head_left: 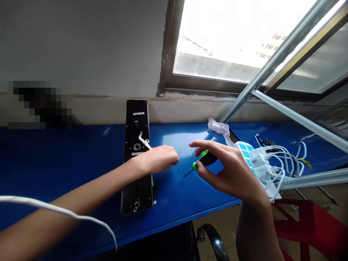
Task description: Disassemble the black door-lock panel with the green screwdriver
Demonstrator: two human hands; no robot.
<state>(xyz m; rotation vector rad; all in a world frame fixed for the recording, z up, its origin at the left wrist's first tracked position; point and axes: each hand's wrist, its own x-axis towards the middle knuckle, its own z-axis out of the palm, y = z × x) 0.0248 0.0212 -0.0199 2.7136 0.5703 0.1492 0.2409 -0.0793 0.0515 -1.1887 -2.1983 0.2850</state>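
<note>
A long black lock panel [137, 137] lies flat on the blue table [67, 163], with a white ribbon cable on its upper part. My left hand [159, 158] reaches across the panel and is closed in a pinch just right of it, above a tiny dark screw [178, 169] on the table; what the fingers hold is hidden. My right hand [228, 168] grips a screwdriver [202, 161] with a green and black handle. Its thin tip points left and down toward the table.
A white and blue power strip [251, 157] with several white plugs and cables lies to the right. A small plastic bag [219, 127] sits near the wall. Metal window rails [293, 116] cross above the right side. A red stool [315, 224] and a dark chair arm [214, 239] stand below the table edge.
</note>
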